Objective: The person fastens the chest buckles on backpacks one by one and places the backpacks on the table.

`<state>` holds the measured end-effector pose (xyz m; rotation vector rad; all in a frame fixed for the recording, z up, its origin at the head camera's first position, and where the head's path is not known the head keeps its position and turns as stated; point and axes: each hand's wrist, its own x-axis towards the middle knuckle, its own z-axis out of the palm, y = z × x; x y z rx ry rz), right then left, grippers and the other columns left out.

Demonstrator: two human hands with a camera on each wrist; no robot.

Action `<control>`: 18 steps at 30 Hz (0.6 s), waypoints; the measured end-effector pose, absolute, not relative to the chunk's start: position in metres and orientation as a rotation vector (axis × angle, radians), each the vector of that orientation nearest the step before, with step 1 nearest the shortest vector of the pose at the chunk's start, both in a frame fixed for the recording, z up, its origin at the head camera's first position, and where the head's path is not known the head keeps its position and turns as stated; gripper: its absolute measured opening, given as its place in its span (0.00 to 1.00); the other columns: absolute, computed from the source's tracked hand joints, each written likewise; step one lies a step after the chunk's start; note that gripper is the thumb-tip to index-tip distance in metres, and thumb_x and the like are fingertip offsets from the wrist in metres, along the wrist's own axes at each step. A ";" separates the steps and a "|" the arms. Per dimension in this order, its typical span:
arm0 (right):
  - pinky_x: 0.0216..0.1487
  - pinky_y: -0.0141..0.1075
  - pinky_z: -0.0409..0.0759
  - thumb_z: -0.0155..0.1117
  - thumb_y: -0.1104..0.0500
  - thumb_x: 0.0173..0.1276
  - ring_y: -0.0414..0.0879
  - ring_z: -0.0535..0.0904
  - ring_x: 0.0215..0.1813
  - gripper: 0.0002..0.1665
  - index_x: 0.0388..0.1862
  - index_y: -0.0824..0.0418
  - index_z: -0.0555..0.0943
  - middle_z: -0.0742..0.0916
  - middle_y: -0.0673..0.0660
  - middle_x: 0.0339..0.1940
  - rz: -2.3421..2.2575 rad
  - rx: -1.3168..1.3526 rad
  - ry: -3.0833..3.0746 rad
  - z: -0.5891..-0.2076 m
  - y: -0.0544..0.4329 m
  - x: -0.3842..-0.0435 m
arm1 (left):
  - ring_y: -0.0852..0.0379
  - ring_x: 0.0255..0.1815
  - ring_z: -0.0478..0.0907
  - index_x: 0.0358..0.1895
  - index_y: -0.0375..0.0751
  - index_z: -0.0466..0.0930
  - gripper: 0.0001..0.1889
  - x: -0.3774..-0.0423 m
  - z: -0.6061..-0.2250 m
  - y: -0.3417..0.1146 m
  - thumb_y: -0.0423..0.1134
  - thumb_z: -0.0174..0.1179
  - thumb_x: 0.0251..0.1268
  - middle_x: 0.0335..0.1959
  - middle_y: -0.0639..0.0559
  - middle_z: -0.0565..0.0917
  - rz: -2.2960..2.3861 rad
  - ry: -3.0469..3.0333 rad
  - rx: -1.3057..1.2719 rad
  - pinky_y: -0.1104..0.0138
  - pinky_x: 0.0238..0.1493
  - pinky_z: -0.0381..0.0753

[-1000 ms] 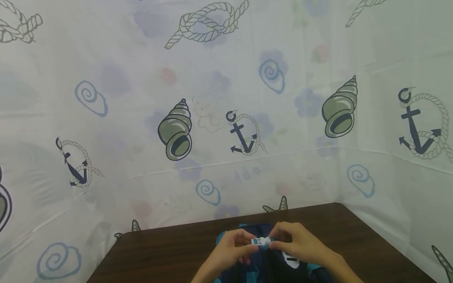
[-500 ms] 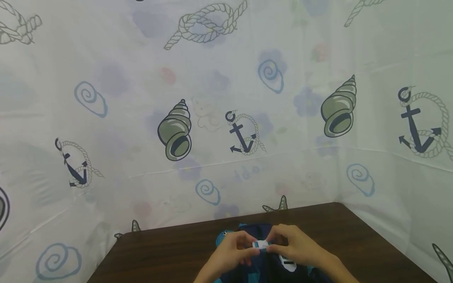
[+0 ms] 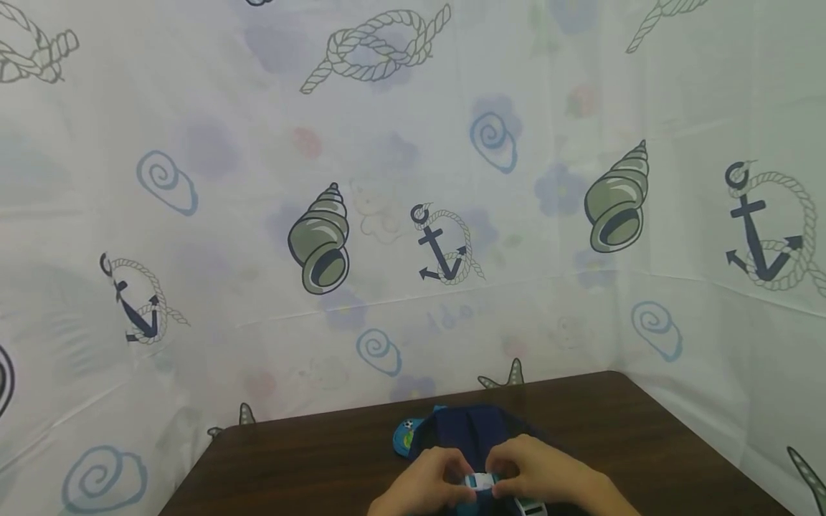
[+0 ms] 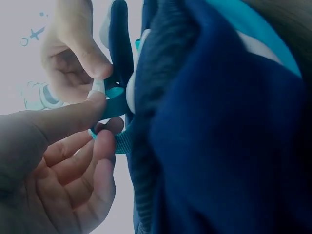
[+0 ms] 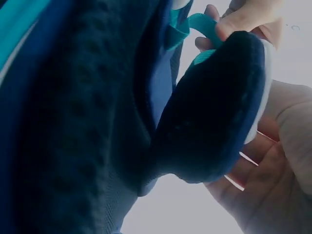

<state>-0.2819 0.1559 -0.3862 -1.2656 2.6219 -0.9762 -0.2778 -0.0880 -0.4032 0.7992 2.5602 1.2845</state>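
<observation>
A small white side-release buckle (image 3: 480, 481) on teal webbing (image 4: 116, 105) sits between the two hands, at the bottom of the head view. My left hand (image 3: 429, 484) pinches its left end, thumb and fingers curled. From the other side my right hand (image 3: 548, 469) pinches the right end. Behind the hands lies a dark blue backpack (image 3: 474, 430), its teal edging showing in the left wrist view. In the right wrist view a padded flap or strap (image 5: 209, 112) covers the buckle, so how far its halves are joined cannot be told.
A dark brown table (image 3: 303, 459) bears the bag. At the bag's left side shows a blue patterned piece (image 3: 406, 436). A second white plastic fitting (image 3: 530, 507) lies below the right hand. A printed white curtain (image 3: 387, 215) hangs behind the table.
Both hands have come down and nearer with the buckle between them. More of the backpack's top shows behind them. The grip of each hand stays on the buckle.
</observation>
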 end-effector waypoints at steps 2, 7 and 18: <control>0.33 0.26 0.77 0.69 0.52 0.67 0.29 0.75 0.32 0.07 0.41 0.51 0.84 0.83 0.37 0.30 -0.973 -1.257 2.605 -0.389 0.155 -0.281 | 0.65 0.28 0.79 0.37 0.44 0.84 0.06 -0.277 -0.406 -0.087 0.34 0.69 0.57 0.29 0.59 0.85 1.261 2.561 0.790 0.71 0.31 0.80; 0.33 0.27 0.78 0.70 0.57 0.65 0.30 0.77 0.32 0.03 0.37 0.51 0.84 0.84 0.38 0.30 -1.005 -1.174 2.537 -0.402 0.154 -0.282 | 0.65 0.27 0.78 0.36 0.40 0.84 0.04 -0.277 -0.416 -0.082 0.34 0.69 0.58 0.27 0.59 0.84 1.209 2.536 0.775 0.72 0.31 0.79; 0.45 0.32 0.82 0.63 0.46 0.71 0.35 0.81 0.47 0.15 0.50 0.51 0.83 0.86 0.41 0.46 -0.950 -1.258 2.533 -0.405 0.164 -0.289 | 0.64 0.33 0.72 0.44 0.48 0.84 0.20 -0.274 -0.409 -0.086 0.60 0.57 0.69 0.34 0.60 0.75 0.811 2.750 0.814 0.69 0.33 0.77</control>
